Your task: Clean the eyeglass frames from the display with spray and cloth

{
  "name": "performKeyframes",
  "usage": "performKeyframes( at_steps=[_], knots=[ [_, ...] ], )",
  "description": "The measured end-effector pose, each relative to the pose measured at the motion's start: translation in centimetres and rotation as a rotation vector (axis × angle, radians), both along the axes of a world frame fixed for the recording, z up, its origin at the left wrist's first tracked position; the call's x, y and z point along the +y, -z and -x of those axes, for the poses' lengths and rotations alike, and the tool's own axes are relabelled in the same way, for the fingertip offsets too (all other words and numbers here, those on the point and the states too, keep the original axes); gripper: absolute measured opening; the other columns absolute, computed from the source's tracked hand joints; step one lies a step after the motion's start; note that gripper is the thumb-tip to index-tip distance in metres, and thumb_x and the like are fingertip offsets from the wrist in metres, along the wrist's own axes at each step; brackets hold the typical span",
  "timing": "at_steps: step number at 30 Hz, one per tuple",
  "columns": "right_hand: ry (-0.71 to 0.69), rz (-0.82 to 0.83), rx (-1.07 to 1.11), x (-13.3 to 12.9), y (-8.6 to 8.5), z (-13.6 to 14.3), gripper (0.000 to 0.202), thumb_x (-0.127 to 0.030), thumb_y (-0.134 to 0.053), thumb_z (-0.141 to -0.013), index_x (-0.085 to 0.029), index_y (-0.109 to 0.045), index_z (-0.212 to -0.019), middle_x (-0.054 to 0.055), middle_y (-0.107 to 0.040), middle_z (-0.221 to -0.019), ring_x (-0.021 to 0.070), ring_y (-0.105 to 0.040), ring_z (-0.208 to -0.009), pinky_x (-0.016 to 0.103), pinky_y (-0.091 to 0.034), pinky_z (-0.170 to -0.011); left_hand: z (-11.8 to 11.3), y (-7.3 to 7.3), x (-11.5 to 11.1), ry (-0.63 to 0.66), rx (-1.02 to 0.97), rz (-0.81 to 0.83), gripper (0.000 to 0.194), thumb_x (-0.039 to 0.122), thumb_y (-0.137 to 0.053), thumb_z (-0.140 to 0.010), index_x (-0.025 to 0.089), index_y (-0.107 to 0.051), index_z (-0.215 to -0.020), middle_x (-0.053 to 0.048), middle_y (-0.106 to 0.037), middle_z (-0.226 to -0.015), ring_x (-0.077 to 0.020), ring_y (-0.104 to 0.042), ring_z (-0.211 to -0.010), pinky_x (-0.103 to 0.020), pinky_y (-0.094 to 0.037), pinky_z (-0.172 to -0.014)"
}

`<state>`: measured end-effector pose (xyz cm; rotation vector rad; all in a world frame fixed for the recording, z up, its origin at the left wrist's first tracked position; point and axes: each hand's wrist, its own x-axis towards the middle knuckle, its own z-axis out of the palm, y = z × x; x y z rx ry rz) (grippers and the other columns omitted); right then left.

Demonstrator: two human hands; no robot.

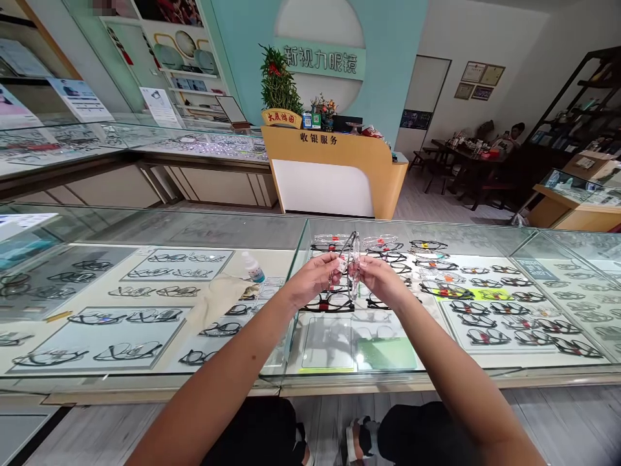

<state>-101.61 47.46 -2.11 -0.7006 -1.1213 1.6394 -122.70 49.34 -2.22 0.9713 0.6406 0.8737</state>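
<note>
A pair of eyeglasses [356, 259] is held up over the glass display case [310, 382], in the middle of the view. My left hand [314, 279] pinches its left side, near a small white tag. On the other side, the fingers of my right hand [381, 278] are closed on the clear-looking frame. Whether this is one pair or two held together is hard to tell. Rows of dark-framed glasses, several with red tags, lie behind and below my hands. A small bottle [253, 266] with blue liquid stands left of my left hand, beside a beige cloth [220, 301].
More glasses lie on trays [150, 265] at the left and right. A green sheet [387, 354] is near the front edge. Beyond the case stands a wooden counter [334, 152] with a plant [279, 84]. A person [509, 139] sits at a far table.
</note>
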Motion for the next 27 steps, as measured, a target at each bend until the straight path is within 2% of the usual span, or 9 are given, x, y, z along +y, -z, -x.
performKeyframes(
  at_steps=[3, 6, 11, 16, 18, 20, 21, 24, 27],
  knots=[
    [-0.019, -0.029, -0.021, 0.1, -0.3, -0.4, 0.034, -0.051, -0.091, -0.074, -0.021, -0.076, -0.081, 0.005, -0.070, -0.087, 0.0196, -0.060, -0.083, 0.033, -0.045, -0.079, 0.5, -0.6, 0.2, -0.001, -0.103, 0.045, 0.030, 0.032, -0.090, -0.079, 0.018, -0.067, -0.092, 0.002, -0.054, -0.077, -0.0094, -0.050, -0.064, -0.024, -0.047, -0.062],
    [-0.045, -0.067, -0.067, 0.3, -0.4, -1.1, 0.032, -0.049, -0.087, -0.077, -0.020, -0.073, -0.076, 0.003, -0.065, -0.080, 0.0186, -0.056, -0.078, 0.033, -0.043, -0.076, 1.3, -1.2, 0.7, 0.068, -0.167, 0.053, 0.022, 0.026, -0.082, -0.083, 0.017, -0.062, -0.081, 0.003, -0.045, -0.072, -0.0098, -0.044, -0.062, -0.024, -0.048, -0.062],
    [-0.125, -0.100, -0.193, 0.7, -0.5, -3.0, 0.028, -0.046, -0.084, -0.080, -0.020, -0.072, -0.079, 0.002, -0.065, -0.079, 0.0193, -0.056, -0.079, 0.033, -0.041, -0.079, 2.9, -1.9, 1.3, 0.171, -0.198, 0.146, 0.024, 0.021, -0.067, -0.087, 0.017, -0.053, -0.069, 0.003, -0.033, -0.068, -0.0111, -0.038, -0.058, -0.026, -0.045, -0.059],
    [-0.191, -0.139, -0.236, 0.6, -1.0, -4.3, 0.030, -0.048, -0.084, -0.085, -0.020, -0.075, -0.084, 0.003, -0.067, -0.086, 0.0193, -0.058, -0.084, 0.034, -0.042, -0.085, 3.9, -2.4, 1.2, 0.209, -0.305, 0.235, 0.024, 0.029, -0.064, -0.094, 0.018, -0.054, -0.074, 0.001, -0.038, -0.069, -0.0146, -0.046, -0.062, -0.030, -0.048, -0.062],
    [-0.198, -0.159, -0.185, 0.4, -1.1, -4.5, 0.030, -0.050, -0.083, -0.087, -0.022, -0.075, -0.089, 0.004, -0.069, -0.090, 0.0208, -0.061, -0.090, 0.035, -0.044, -0.088, 3.9, -2.4, 1.2, 0.151, -0.400, 0.237, 0.022, 0.033, -0.064, -0.093, 0.018, -0.058, -0.078, 0.000, -0.042, -0.070, -0.0155, -0.048, -0.063, -0.031, -0.048, -0.062],
    [-0.187, -0.163, -0.107, 0.3, -1.1, -4.4, 0.029, -0.052, -0.083, -0.089, -0.025, -0.075, -0.094, 0.005, -0.071, -0.096, 0.0227, -0.065, -0.100, 0.036, -0.047, -0.091, 3.5, -2.3, 1.2, 0.066, -0.449, 0.197, 0.014, 0.030, -0.066, -0.088, 0.016, -0.066, -0.087, 0.000, -0.047, -0.072, -0.0146, -0.049, -0.063, -0.029, -0.047, -0.061],
    [-0.178, -0.155, -0.073, 0.2, -1.1, -4.3, 0.029, -0.053, -0.082, -0.089, -0.026, -0.074, -0.096, 0.005, -0.073, -0.100, 0.0236, -0.066, -0.105, 0.036, -0.048, -0.092, 3.2, -2.1, 1.2, 0.032, -0.427, 0.162, 0.015, 0.027, -0.069, -0.085, 0.015, -0.070, -0.094, 0.000, -0.049, -0.072, -0.0135, -0.049, -0.063, -0.028, -0.046, -0.060],
    [-0.174, -0.111, -0.014, 0.0, -1.0, -3.8, 0.027, -0.051, -0.082, -0.091, -0.028, -0.071, -0.100, 0.005, -0.077, -0.115, 0.0253, -0.069, -0.119, 0.038, -0.051, -0.100, 2.2, -1.6, 0.8, 0.020, -0.202, 0.012, 0.035, 0.024, -0.078, -0.081, 0.013, -0.074, -0.115, 0.000, -0.057, -0.075, -0.0102, -0.049, -0.060, -0.024, -0.042, -0.056],
    [-0.194, -0.083, 0.019, -0.4, -1.0, -3.1, 0.025, -0.049, -0.081, -0.092, -0.028, -0.068, -0.097, 0.005, -0.078, -0.123, 0.0259, -0.069, -0.127, 0.043, -0.049, -0.110, 1.1, -1.1, 0.0, 0.040, -0.014, -0.134, 0.041, 0.040, -0.085, -0.085, 0.016, -0.074, -0.116, 0.000, -0.061, -0.075, -0.0090, -0.050, -0.058, -0.023, -0.044, -0.057]
  ],
)
